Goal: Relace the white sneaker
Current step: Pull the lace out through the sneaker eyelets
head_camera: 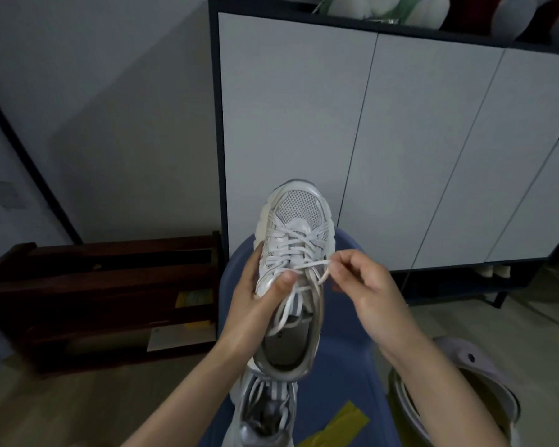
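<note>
Though partly hand-hidden, white sneaker point(296, 227); lace point(307, 265) pinched.

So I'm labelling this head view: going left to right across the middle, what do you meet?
Dark wooden rack → left hand → white sneaker → right hand → cabinet's rightmost door.

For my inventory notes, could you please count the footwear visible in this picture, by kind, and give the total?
White sneakers: 2, one held up by the left hand while the right hand pinches its lace, and one lying below.
Lilac clogs: 1, at lower right.
Total: 3
</note>
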